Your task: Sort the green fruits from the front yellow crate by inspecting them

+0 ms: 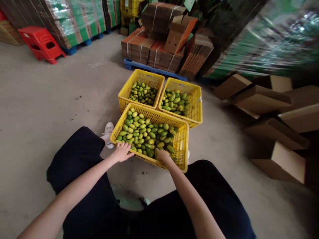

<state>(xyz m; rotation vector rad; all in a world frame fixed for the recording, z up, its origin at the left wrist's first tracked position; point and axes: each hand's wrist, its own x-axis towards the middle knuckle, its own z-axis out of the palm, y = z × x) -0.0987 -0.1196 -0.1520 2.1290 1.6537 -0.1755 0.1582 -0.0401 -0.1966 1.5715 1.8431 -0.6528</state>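
Observation:
A yellow crate [186,146] in front of my knees holds many green and yellow fruits [142,131]. My left hand [122,152] rests on the crate's near rim at the left, fingers spread and holding nothing. Inside the near edge, my right hand [162,155] reaches down among the fruits; its fingers are hidden, so its grip cannot be made out. Just behind stand two more yellow crates, the left one [122,98] with smaller fruits and the right one [198,114] with larger green fruits.
Flattened cardboard stacks [164,53] lie on a blue pallet [154,69] behind the crates. Open cardboard boxes [264,99] are piled at the right. A red stool [42,43] stands at the back left, near wrapped pallet loads [77,20].

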